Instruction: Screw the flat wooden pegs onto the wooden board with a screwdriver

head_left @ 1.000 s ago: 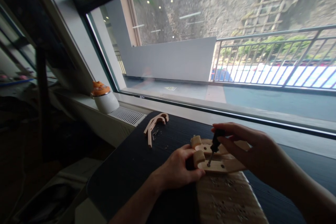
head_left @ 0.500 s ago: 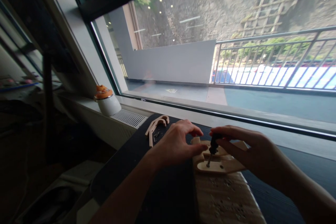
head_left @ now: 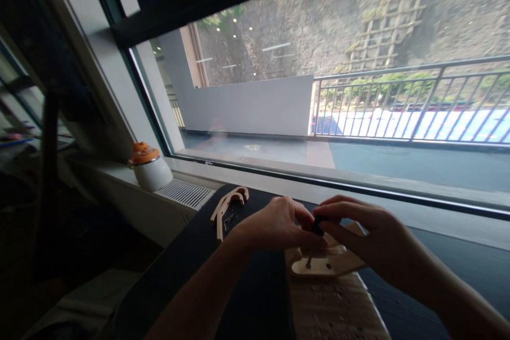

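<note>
A light wooden assembly (head_left: 319, 265) lies on a black table (head_left: 223, 287), partly over a brown board (head_left: 334, 308). My right hand (head_left: 362, 236) pinches the black handle of a small screwdriver (head_left: 314, 231), whose tip stands on the wooden piece. My left hand (head_left: 274, 226) hovers over the assembly's left part, fingers curled and touching the screwdriver handle beside the right fingers. What lies under the left palm is hidden.
Curved wooden strips (head_left: 227, 204) and small dark screws lie at the table's far left corner. A white pot with an orange lid (head_left: 147, 167) stands on the window sill by a vent grille (head_left: 183, 194). Large window glass runs right behind the table.
My left hand has let go of the wooden block at the assembly's near left, lifted and moved up to the screwdriver handle. The right hand kept the screwdriver upright.
</note>
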The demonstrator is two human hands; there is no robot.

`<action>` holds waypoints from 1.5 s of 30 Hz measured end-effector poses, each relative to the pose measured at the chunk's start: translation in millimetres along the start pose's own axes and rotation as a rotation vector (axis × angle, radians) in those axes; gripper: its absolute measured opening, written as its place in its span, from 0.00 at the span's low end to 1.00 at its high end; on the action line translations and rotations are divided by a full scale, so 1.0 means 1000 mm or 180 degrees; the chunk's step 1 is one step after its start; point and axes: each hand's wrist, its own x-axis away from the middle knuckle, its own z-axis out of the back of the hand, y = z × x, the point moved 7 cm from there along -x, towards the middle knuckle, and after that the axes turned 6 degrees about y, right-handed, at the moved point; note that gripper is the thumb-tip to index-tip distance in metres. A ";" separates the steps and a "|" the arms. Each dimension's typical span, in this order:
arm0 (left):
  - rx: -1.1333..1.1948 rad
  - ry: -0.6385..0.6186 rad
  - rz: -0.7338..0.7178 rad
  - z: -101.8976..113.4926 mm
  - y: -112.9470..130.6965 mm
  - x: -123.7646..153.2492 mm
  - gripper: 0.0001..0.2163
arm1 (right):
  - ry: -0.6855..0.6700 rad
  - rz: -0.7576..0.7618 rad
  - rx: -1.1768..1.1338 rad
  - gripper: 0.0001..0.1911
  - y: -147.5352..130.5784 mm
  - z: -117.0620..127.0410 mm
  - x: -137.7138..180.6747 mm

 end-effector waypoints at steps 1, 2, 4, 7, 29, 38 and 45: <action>-0.0021 -0.0001 -0.0005 0.001 0.000 0.001 0.11 | 0.0054 -0.0028 0.0009 0.09 0.000 0.000 0.000; -0.0046 0.0001 -0.0011 0.001 0.000 0.001 0.11 | 0.0116 -0.0048 0.0037 0.08 0.001 0.000 -0.001; -0.0092 0.0016 -0.0026 0.002 -0.001 0.001 0.10 | 0.0216 -0.0027 0.0150 0.07 0.001 0.000 -0.001; -0.0130 0.0044 -0.0035 0.003 -0.003 0.000 0.10 | 0.0255 0.0152 0.0325 0.07 -0.001 0.000 -0.001; -0.0579 0.0060 -0.0263 0.002 0.004 0.002 0.13 | 0.0298 0.0312 0.0496 0.07 -0.008 -0.002 0.003; -0.0699 0.0019 -0.0339 -0.001 0.006 0.003 0.10 | 0.0164 0.0177 0.0405 0.07 -0.004 -0.004 0.002; -0.0780 -0.0012 -0.0381 0.000 0.010 0.003 0.10 | 0.0121 0.0320 0.0557 0.09 -0.009 -0.003 0.004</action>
